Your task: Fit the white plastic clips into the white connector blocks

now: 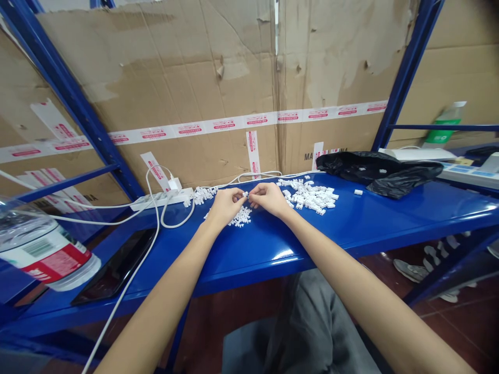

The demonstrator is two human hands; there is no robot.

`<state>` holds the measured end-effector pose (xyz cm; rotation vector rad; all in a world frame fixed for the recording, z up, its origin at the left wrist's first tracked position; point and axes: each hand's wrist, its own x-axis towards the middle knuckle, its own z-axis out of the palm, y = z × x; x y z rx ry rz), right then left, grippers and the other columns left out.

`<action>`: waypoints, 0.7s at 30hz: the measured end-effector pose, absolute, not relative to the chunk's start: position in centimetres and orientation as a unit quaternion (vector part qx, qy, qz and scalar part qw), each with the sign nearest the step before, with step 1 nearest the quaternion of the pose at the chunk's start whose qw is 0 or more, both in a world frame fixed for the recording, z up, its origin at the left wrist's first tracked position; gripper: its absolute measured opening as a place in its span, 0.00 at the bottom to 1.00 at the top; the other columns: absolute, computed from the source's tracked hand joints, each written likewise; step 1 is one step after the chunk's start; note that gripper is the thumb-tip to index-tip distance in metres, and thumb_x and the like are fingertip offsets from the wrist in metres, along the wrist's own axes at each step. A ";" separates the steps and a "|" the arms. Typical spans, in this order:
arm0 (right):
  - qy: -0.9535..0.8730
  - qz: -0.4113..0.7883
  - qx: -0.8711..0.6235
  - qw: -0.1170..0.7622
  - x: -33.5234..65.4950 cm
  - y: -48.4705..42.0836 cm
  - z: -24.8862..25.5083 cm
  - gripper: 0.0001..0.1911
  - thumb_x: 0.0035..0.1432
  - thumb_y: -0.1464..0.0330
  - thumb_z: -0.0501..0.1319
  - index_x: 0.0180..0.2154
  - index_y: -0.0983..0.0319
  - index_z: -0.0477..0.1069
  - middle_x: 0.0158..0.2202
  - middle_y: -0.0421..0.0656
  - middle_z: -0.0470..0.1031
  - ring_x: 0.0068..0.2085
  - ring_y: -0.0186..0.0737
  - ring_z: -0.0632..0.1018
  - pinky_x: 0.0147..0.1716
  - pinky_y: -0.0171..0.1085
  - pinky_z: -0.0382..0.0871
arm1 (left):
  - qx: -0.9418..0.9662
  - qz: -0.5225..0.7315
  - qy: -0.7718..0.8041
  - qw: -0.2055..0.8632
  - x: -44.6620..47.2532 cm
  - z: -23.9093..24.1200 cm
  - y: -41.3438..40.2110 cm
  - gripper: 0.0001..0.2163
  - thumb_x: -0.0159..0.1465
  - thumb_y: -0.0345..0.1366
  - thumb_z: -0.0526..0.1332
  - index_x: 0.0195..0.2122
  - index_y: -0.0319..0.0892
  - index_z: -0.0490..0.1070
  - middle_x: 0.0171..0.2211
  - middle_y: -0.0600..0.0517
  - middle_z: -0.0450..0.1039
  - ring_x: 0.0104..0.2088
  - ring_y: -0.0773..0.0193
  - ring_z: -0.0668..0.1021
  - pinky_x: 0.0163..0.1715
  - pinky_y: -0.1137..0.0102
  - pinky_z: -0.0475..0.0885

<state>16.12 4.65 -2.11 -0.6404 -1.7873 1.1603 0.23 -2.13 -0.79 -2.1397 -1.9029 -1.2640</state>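
Note:
My left hand [225, 204] and my right hand [268, 198] meet over the blue shelf [351, 223], fingertips pinched together on a small white plastic part [245, 195]. Under the hands lies a little heap of the same white parts [240, 217]. A bigger pile of white parts [311, 195] lies just right of my right hand. A third small cluster of parts [202, 195] sits behind my left hand.
A white power strip [159, 198] with cables lies at the back left. A dark tablet [115, 267] rests at the shelf's front left, beside a plastic water bottle [42, 249]. A black plastic bag [380, 171] lies at the right. Cardboard [195, 78] backs the shelf.

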 end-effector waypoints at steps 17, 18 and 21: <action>-0.683 0.525 -0.244 0.446 16.0 4.6 -2.0 0.08 0.51 0.82 0.64 0.26 0.65 0.74 0.20 0.39 0.78 0.21 0.33 0.79 0.23 0.30 0.75 | -0.697 -0.383 -0.606 0.014 0.0 -0.9 -2.0 0.05 0.61 0.31 0.66 0.36 0.39 0.81 0.32 0.47 0.83 0.32 0.59 0.80 0.36 0.66 0.73; -0.680 0.528 -0.244 0.446 16.0 4.6 -2.0 0.08 0.51 0.82 0.64 0.26 0.65 0.73 0.20 0.39 0.78 0.21 0.33 0.79 0.23 0.30 0.76 | -0.699 -0.383 -0.604 0.014 0.0 -1.0 -2.0 0.05 0.61 0.30 0.66 0.36 0.39 0.81 0.32 0.47 0.83 0.31 0.59 0.80 0.36 0.66 0.73; -0.675 0.537 -0.247 0.442 16.0 4.6 -2.0 0.09 0.52 0.82 0.63 0.26 0.65 0.73 0.19 0.39 0.78 0.20 0.33 0.78 0.22 0.30 0.76 | -0.703 -0.381 -0.600 0.017 0.0 -1.0 -2.0 0.05 0.61 0.29 0.66 0.36 0.39 0.82 0.32 0.47 0.83 0.31 0.59 0.80 0.35 0.66 0.73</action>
